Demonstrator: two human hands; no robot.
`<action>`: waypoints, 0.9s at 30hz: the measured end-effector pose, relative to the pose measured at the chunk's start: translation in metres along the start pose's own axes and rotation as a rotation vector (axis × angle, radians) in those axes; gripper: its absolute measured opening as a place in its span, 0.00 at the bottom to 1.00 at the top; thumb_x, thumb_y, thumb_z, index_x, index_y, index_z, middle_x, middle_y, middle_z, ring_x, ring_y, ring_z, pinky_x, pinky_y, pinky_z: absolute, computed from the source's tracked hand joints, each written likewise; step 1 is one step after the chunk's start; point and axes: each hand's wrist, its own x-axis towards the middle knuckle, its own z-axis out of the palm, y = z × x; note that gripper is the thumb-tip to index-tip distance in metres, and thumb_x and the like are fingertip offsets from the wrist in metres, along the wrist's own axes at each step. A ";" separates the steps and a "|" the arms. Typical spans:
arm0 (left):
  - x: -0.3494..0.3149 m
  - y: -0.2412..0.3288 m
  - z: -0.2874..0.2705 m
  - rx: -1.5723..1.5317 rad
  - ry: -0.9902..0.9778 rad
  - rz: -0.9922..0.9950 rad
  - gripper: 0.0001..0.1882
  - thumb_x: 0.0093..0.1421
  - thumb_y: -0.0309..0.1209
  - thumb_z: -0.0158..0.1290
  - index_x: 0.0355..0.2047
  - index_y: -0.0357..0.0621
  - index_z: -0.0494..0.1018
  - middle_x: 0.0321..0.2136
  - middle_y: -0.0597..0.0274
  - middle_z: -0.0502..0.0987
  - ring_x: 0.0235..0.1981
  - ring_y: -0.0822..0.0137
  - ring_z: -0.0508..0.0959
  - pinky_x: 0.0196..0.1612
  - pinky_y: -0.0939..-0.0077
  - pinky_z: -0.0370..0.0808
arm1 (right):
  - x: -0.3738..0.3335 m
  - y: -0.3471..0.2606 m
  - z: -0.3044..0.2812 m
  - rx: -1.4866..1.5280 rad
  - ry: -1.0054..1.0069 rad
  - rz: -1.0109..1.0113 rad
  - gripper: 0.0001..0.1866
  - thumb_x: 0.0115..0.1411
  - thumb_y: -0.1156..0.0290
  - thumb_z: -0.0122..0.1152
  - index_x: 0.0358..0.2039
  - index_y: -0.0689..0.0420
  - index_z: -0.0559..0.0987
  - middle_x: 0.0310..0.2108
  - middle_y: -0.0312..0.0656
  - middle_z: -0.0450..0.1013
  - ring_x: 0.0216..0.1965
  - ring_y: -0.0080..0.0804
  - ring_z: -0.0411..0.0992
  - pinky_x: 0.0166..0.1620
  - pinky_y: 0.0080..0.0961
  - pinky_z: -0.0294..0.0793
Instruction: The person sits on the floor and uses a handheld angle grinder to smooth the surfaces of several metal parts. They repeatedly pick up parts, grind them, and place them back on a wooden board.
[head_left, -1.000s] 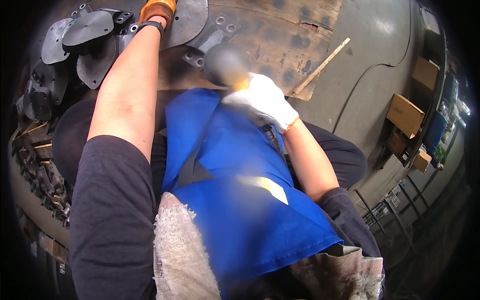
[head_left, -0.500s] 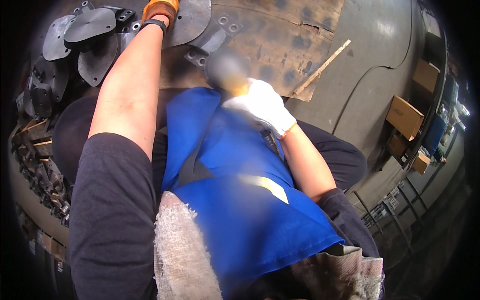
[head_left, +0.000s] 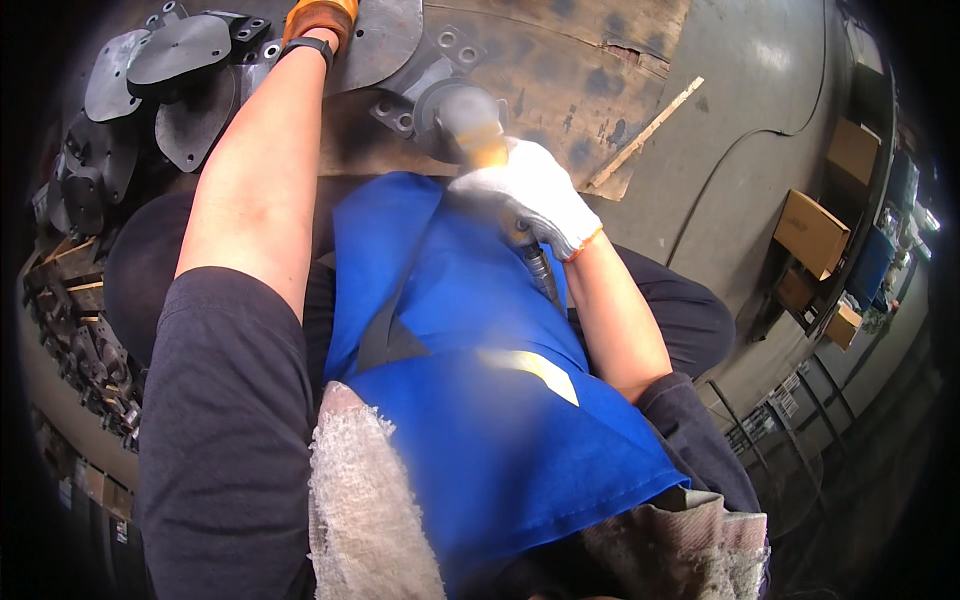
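In a white knit glove, my right hand (head_left: 532,196) is wrapped round what looks like an angle grinder (head_left: 470,118), with a grey head and a yellow band. Its black cord end comes out below my palm. The grinder's head is over the near edge of a steel bracket (head_left: 432,78) with round holes; I cannot tell whether they touch. My left hand (head_left: 322,20), in an orange glove, reaches to the upper edge beside a large rounded steel plate (head_left: 385,42). Its fingers are cut off by the picture's edge.
More rounded steel plates (head_left: 185,52) are piled at the far left. Under the work lies a stained wooden board (head_left: 560,70), with a thin wood strip (head_left: 648,132) across its right edge. Cardboard boxes (head_left: 810,235) stand along the right. A blue apron (head_left: 460,300) covers my lap.
My right hand and the grinder have shifted slightly; the grinder's head, blurred before, now shows more clearly. My left arm stays in place.
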 end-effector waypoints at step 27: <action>0.008 -0.003 0.007 -0.004 -0.070 -0.007 0.12 0.58 0.34 0.52 0.40 0.50 0.82 0.40 0.59 0.83 0.44 0.63 0.82 0.46 0.65 0.78 | 0.005 0.016 -0.018 -0.023 0.033 -0.065 0.19 0.48 0.58 0.72 0.33 0.59 0.81 0.26 0.36 0.77 0.28 0.21 0.71 0.35 0.22 0.71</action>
